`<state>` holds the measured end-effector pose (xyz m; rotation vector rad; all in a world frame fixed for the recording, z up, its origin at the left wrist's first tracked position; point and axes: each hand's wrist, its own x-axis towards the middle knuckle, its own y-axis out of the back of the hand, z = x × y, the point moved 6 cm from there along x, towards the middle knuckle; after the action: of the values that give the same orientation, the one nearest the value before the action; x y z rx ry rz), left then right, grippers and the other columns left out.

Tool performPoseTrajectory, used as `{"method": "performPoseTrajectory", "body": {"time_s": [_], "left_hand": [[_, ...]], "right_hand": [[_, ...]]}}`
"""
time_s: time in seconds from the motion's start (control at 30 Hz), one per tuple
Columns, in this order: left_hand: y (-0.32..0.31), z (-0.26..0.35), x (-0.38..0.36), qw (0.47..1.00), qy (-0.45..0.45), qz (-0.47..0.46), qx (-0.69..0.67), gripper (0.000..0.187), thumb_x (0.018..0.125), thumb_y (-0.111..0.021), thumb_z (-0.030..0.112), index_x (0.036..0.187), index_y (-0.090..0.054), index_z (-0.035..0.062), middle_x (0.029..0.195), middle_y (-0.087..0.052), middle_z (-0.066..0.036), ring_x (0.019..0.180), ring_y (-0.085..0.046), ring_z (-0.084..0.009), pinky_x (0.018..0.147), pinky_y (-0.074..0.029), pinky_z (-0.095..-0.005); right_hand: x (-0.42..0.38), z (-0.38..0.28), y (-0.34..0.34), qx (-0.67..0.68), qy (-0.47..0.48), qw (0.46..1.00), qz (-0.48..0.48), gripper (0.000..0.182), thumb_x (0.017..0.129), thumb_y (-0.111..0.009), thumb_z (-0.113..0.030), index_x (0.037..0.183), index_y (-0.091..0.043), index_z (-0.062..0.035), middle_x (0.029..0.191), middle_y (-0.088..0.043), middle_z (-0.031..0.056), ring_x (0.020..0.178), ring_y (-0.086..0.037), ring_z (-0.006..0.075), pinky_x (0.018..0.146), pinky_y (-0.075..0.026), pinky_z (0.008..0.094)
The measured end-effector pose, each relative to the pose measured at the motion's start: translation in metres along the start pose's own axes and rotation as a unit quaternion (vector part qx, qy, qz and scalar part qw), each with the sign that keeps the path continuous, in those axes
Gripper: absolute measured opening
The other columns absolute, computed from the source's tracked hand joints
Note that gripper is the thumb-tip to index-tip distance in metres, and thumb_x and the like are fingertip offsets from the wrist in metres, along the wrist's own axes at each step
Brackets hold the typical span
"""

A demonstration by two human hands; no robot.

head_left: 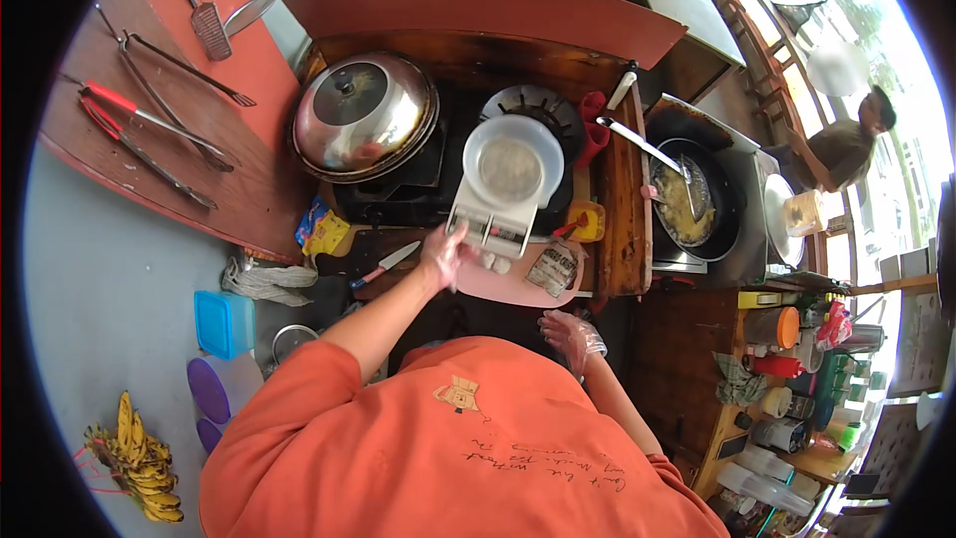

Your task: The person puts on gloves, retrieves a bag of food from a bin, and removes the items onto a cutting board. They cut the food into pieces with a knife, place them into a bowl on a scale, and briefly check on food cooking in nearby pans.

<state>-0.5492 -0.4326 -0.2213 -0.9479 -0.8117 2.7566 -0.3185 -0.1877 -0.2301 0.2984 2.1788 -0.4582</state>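
My left hand (445,257), in a thin clear glove, grips the near left corner of a white kitchen scale (490,224). A translucent round bowl (512,164) sits on the scale, in front of the stove burner (531,110). Below the scale lies a pink cutting board (493,286) with a printed packet (554,267) and small pale pieces. My right hand (571,335), also gloved, is near my body with its fingers apart and nothing in it. A knife (386,265) lies left of the board.
A lidded pan (363,115) stands on the stove's left. At the right, a black wok (694,201) holds frying food and a skimmer. A yellow tub (586,221) is beside the board. Tongs (144,134) hang on the left panel. A person (846,144) is at the far right.
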Motion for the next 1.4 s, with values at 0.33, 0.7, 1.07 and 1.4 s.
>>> {"method": "performPoseTrajectory", "body": {"time_s": [0.33,0.7,1.07,1.4], "left_hand": [[-0.112,0.021,0.130,0.993,-0.020,0.099,-0.058,0.021,0.091,-0.072,0.016,0.097,-0.052,0.0089,0.078,-0.062,-0.006,0.056,-0.061,-0.0191,0.056,-0.062,-0.0399],[-0.135,0.042,0.129,0.961,-0.103,0.136,0.218,0.027,0.096,-0.065,0.019,0.084,-0.057,-0.0037,0.058,-0.059,-0.011,0.041,-0.059,-0.0213,0.040,-0.055,-0.0356],[-0.110,0.061,0.066,0.870,-0.274,0.053,0.407,0.029,0.090,-0.070,0.011,0.114,-0.062,-0.0002,0.077,-0.067,-0.011,0.053,-0.062,-0.0165,0.049,-0.056,-0.0322],[0.049,-0.024,-0.024,0.542,-0.179,-0.043,0.820,0.024,0.090,-0.053,0.021,0.106,-0.069,0.0105,0.106,-0.070,-0.018,0.102,-0.066,-0.0365,0.088,-0.053,-0.0471]], "right_hand": [[-0.033,-0.003,0.075,0.066,0.018,0.996,0.051,0.051,0.092,-0.063,-0.036,0.130,-0.058,-0.0033,0.129,-0.063,0.0144,0.118,-0.058,0.0280,0.103,-0.043,0.0403],[-0.029,0.012,0.101,0.060,0.009,0.995,0.076,0.047,0.090,-0.062,-0.036,0.123,-0.064,-0.0038,0.123,-0.067,0.0134,0.113,-0.061,0.0274,0.104,-0.041,0.0409],[0.023,-0.015,0.062,0.003,0.020,0.998,0.056,0.035,0.088,-0.071,-0.029,0.114,-0.068,-0.0059,0.107,-0.071,0.0072,0.095,-0.065,0.0178,0.082,-0.050,0.0313],[0.149,0.026,0.076,-0.299,0.229,0.926,0.039,0.042,0.091,-0.064,-0.019,0.130,-0.055,-0.0064,0.092,-0.065,0.0036,0.070,-0.060,0.0135,0.050,-0.042,0.0267]]}}
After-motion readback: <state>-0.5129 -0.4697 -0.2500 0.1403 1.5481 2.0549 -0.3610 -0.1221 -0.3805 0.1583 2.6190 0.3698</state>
